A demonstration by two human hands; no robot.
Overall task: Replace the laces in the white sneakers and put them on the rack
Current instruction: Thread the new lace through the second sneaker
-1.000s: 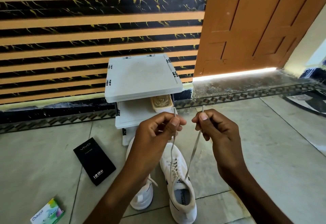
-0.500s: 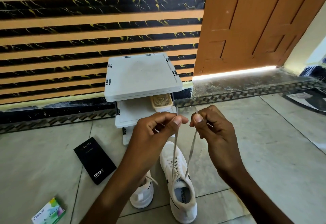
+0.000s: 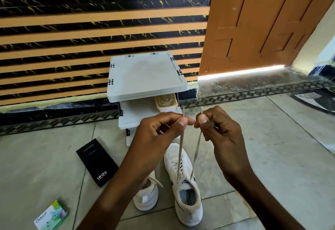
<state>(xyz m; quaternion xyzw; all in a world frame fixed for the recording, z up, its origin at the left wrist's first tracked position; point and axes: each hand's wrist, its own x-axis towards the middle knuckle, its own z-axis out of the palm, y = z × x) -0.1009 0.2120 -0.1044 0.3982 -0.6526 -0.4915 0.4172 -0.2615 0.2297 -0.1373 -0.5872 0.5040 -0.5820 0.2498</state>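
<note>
Seen from the head, the left hand (image 3: 159, 130) and right hand (image 3: 219, 130) each pinch one end of the lace (image 3: 180, 150) between thumb and curled fingers, holding both strands up from the right sneaker (image 3: 183, 184), which stands on the floor just on the near side of the rack (image 3: 145, 77). The left sneaker (image 3: 146, 197) beside it is half hidden by the left forearm. A tub (image 3: 165, 102) on the rack's lower shelf is partly covered by the top shelf, and its contents are unclear.

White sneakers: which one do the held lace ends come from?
The fully visible sneaker below the right hand; the other sneaker is half hidden by the left forearm.
</note>
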